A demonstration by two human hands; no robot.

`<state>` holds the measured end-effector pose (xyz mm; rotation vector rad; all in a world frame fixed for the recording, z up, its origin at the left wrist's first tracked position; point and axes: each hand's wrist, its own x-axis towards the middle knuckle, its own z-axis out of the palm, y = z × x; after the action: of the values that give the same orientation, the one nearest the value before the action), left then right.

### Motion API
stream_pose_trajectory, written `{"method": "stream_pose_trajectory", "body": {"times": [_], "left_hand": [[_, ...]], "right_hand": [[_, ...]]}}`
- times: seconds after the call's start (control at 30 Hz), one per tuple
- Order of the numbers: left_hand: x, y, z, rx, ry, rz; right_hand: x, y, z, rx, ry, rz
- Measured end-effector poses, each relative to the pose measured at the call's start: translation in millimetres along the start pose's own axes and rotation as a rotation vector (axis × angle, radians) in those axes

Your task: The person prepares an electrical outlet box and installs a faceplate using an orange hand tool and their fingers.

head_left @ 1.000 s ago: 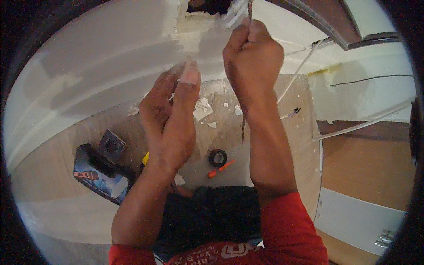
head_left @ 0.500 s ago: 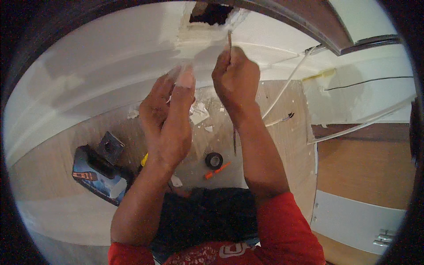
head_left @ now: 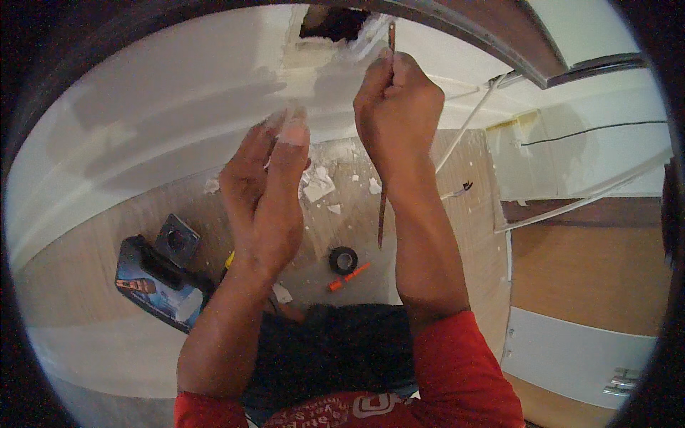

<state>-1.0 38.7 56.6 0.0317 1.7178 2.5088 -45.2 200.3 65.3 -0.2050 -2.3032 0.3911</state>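
Observation:
My right hand (head_left: 398, 100) is closed around a thin, rust-brown hacksaw blade (head_left: 392, 41). The blade's tip, with a small hole in it, points up beside the right edge of a square hole (head_left: 332, 24) cut in the white board. Its lower end hangs down past my wrist, beside the forearm. Lower and to the left, my left hand (head_left: 267, 175) is raised, thumb and fingers drawn together and whitened with dust. What the fingers hold, if anything, is hidden. Rough white crumbs line the hole's rim.
Broken white pieces (head_left: 319, 187) litter the wood-look surface below. On it lie a black tape roll (head_left: 343, 260), an orange tool (head_left: 349, 277), a picture-printed box (head_left: 153, 282) and a dark square part (head_left: 177, 239). White cable (head_left: 467, 132) hangs at right, near a cabinet (head_left: 585, 278).
My right hand has moved up and to the right with the hacksaw blade, whose tip is now farther right of the hole. My left hand has shifted slightly left.

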Motion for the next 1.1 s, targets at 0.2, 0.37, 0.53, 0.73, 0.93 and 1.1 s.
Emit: {"method": "stream_pose_trajectory", "body": {"times": [0.2, 0.37, 0.53, 0.73, 0.93, 1.1], "left_hand": [[-2, -3, 2, -0.013, 0.026, -0.016], [1, -1, 1, -0.005, 0.015, -0.009], [1, -3, 1, -0.040, -0.003, 0.007], [-5, -6, -1, 0.035, -0.003, -0.014], [-11, -11, 4, 0.025, -0.061, -0.056], [-22, -17, 16, 0.164, -0.225, -0.066]], "right_hand": [[-9, 3, 2, 0.023, 0.038, -0.033], [-13, 4, 5, 0.005, -0.041, 0.011], [-9, 4, 0, 0.036, -0.013, -0.007], [-8, 0, -6, 0.094, -0.011, -0.008], [-13, 3, 1, 0.047, -0.090, 0.039], [-28, 5, 6, -0.002, -0.177, 0.085]]}}
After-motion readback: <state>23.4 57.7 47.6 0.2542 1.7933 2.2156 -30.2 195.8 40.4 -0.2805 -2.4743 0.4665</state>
